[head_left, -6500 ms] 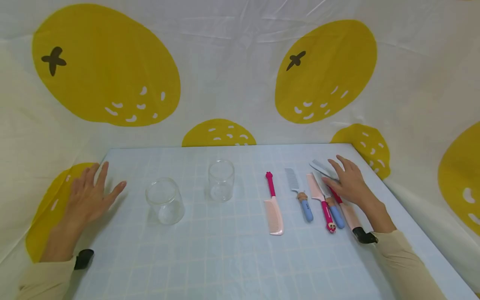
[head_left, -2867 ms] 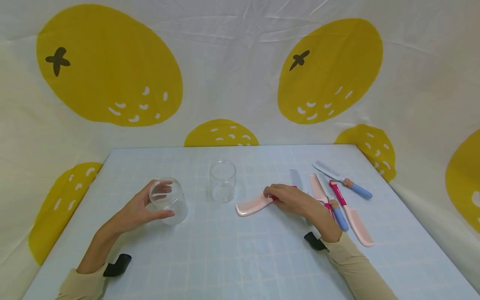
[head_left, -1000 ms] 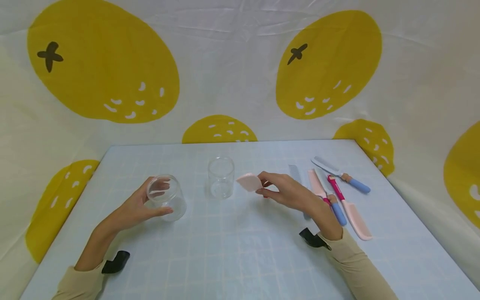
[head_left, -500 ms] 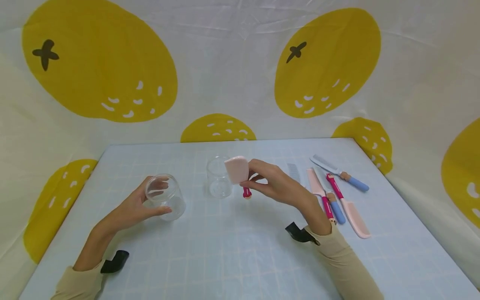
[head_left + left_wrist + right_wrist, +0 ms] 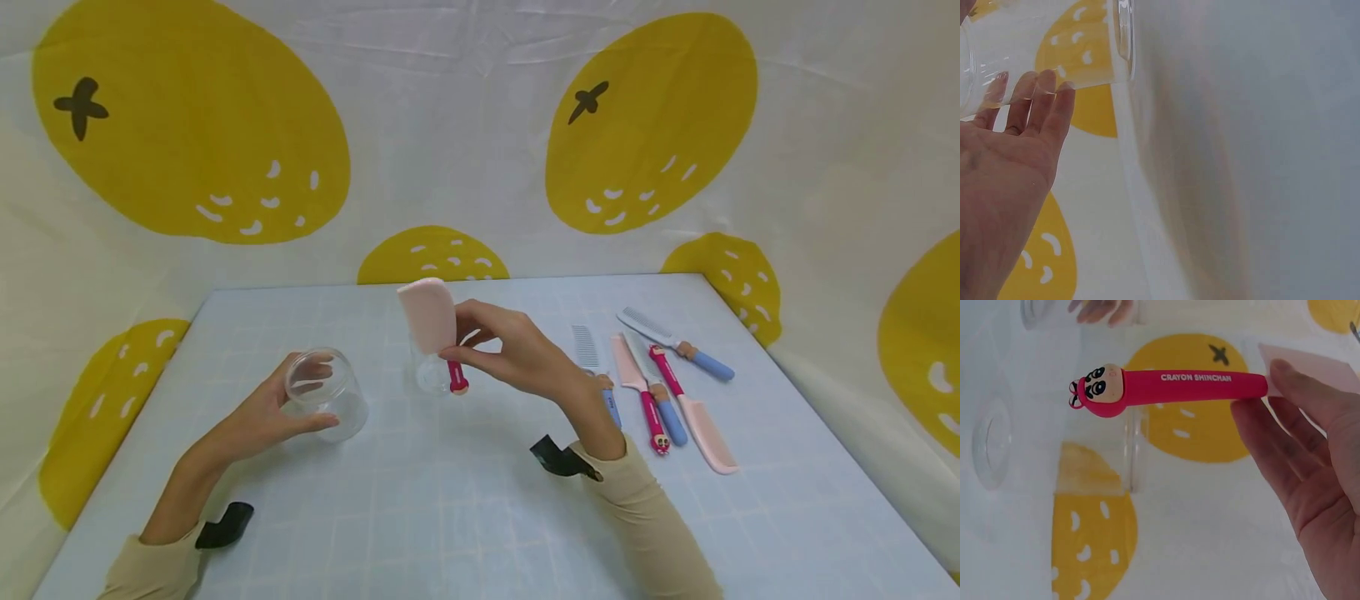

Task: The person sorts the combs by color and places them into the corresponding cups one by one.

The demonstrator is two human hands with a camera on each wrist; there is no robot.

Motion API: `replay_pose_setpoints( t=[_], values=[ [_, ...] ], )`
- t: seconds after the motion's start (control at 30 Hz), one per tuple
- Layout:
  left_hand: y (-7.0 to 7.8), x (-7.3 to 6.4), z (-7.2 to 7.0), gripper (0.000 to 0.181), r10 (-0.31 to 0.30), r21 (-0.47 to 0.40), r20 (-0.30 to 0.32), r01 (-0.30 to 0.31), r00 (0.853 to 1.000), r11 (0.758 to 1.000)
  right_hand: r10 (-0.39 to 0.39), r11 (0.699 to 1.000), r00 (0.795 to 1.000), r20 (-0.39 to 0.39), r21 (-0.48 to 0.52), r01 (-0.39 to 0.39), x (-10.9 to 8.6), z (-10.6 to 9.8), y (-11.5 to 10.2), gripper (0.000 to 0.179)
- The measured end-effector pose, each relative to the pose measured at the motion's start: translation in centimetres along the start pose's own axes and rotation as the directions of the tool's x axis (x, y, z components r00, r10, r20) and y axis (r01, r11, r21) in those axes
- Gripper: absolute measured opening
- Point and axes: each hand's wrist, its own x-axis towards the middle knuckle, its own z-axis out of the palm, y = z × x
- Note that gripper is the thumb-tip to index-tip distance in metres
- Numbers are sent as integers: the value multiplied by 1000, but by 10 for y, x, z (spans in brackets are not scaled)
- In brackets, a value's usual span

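Observation:
In the head view my left hand [image 5: 251, 425] holds the nearer clear glass [image 5: 348, 410], thumb in front and fingers behind. The left wrist view shows the fingertips against the glass wall [image 5: 1079, 56]. My right hand [image 5: 521, 354] pinches a pale pink comb [image 5: 429, 317] between thumb and fingers, where head meets handle. The comb is off the table, head up, its magenta handle [image 5: 1191, 386] pointing down with a cartoon face at the end. It overlaps the second clear glass [image 5: 431, 377] and hides part of it. Its handle looks outside that glass.
Several combs lie at the right: a blue comb [image 5: 588, 348] partly behind my right wrist, a pink comb [image 5: 652, 417] beside a blue-handled comb [image 5: 670, 414], another pink comb [image 5: 707, 433], and a blue comb [image 5: 708, 362] farther back. A patterned cloth [image 5: 442, 150] rises behind the table.
My left hand came from the table's left side to the nearer glass. My right hand took the pink comb from the table, turned it handle down, and carried it up and left to the second glass.

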Motion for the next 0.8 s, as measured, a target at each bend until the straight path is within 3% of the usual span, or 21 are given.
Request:
replay_pose_setpoints(
  t=[0.33,0.63,0.8],
  values=[
    [-3,-1,0,79,14,13,-7,-14,1000,1000,-45,997,997,-60,60,49,27,13,-11,52],
    [2,0,2,82,-55,22,-2,55,999,998,-38,993,992,-124,111,52,48,32,-16,50],
    [1,-1,3,84,-53,18,-12,53,999,998,-46,987,983,-177,143,72,61,44,-16,47]
  ],
)
